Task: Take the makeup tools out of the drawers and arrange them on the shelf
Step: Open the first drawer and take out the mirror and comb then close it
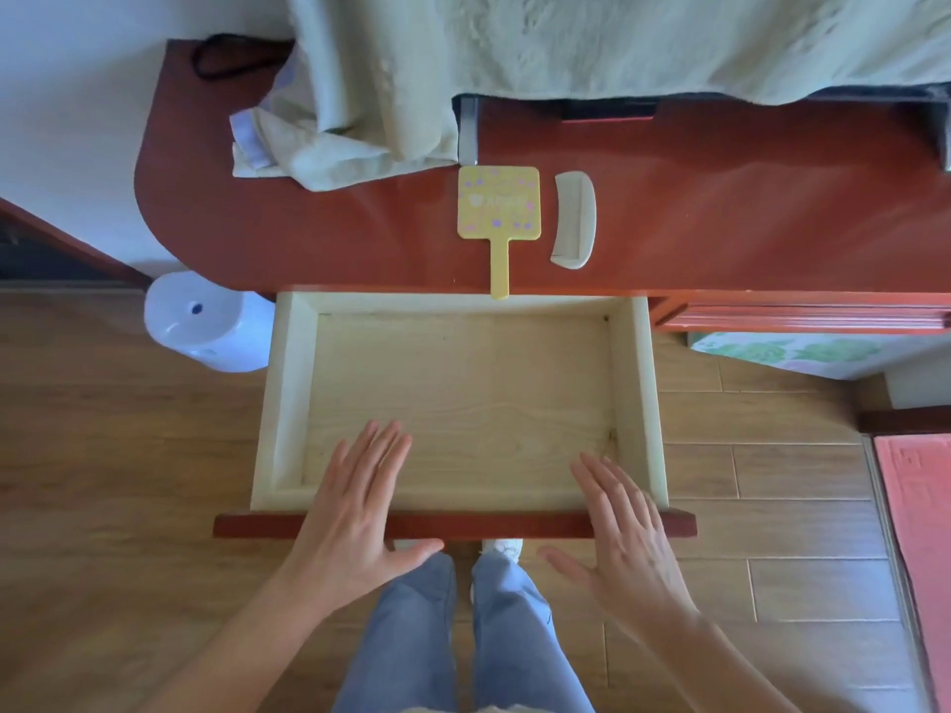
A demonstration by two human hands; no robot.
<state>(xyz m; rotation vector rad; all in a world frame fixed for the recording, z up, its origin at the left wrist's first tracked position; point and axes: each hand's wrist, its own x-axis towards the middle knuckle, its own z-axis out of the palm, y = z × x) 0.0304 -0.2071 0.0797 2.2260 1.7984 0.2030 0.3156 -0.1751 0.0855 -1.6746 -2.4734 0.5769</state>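
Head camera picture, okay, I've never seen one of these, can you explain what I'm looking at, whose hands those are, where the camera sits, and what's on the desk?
There is no machine here. A person wears a wide-angle camera on the head, looking forward and down, so you see that person's own arms, jeans and shoes from above.

The left hand and right hand are both open and flat, fingers spread, over the front edge of a pulled-out wooden drawer. Neither hand holds anything. The part of the drawer in view looks empty.

Above the drawer is a reddish-brown desktop. On it lie a yellow hand mirror, its handle tip reaching just past the desk edge, and to its right a white comb, close beside it but apart. A pale green cloth hangs onto the desk at the back. A white round container stands on the floor to the left.
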